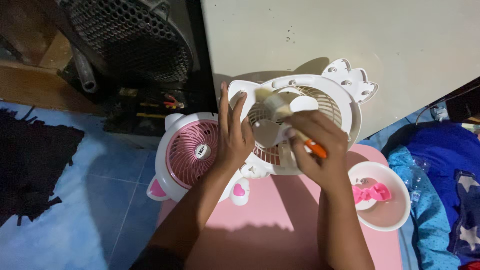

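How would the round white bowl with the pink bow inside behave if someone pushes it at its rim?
The white bowl sits at the right edge of the pink table, so a push could probably send it off. It looks like thin plastic, likely light. The pink bow lies loose inside and may slide.

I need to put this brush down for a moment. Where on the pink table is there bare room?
The pink table is bare between the two forearms, below the white fan housing. Its far end is crowded: pink fan grille at left, housing in the middle, white bowl at the right edge.
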